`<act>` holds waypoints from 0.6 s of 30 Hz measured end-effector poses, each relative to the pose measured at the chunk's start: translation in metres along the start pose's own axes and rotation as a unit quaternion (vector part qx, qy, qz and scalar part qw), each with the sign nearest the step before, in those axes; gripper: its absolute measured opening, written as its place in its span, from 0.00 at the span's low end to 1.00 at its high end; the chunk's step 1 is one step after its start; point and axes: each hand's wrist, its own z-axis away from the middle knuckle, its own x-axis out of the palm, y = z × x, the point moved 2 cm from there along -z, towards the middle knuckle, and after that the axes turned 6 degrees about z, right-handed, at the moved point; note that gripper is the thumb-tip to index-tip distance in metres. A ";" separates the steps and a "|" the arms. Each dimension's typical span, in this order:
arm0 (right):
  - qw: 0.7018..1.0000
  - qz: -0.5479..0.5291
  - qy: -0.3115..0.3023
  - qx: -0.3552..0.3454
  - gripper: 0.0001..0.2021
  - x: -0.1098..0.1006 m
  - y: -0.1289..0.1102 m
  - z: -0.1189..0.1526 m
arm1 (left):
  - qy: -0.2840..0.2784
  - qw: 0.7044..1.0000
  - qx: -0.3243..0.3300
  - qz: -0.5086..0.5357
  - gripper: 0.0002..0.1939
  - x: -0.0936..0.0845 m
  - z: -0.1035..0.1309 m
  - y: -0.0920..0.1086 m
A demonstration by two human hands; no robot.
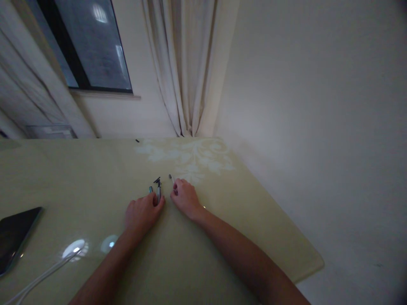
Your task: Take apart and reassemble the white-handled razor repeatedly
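My left hand (144, 212) is closed around the handle of a razor (159, 190), whose dark head points away from me. Just left of the razor, a short teal and dark piece (150, 189) sticks up past my fingers; its lower part is hidden by the hand. A small gap to the right, my right hand (186, 195) pinches a thin whitish stick (172, 179) with a dark grey tip, which looks like a toothbrush. Both hands rest low over the glossy table (203, 262), close to each other.
A dark tablet-like slab (19, 237) lies at the left edge, with a white cable (51, 271) nearer me. One small black piece (137, 140) lies by the far edge. Curtains (184, 63) hang behind the table, and a wall (302, 106) runs along its right side.
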 end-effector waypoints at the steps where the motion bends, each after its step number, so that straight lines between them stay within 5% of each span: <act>1: 1.000 0.001 -0.003 -0.006 0.05 0.000 -0.001 0.003 | -0.002 1.000 -0.004 -0.003 0.24 0.000 0.000 0.000; 13: 0.999 0.021 -0.014 -0.019 0.06 0.001 -0.010 0.015 | -0.020 1.000 0.001 -0.015 0.23 -0.001 0.001 0.001; 18: 0.999 -0.004 0.046 -0.022 0.05 -0.028 -0.017 0.014 | -0.025 1.000 0.004 -0.014 0.22 -0.003 0.000 0.002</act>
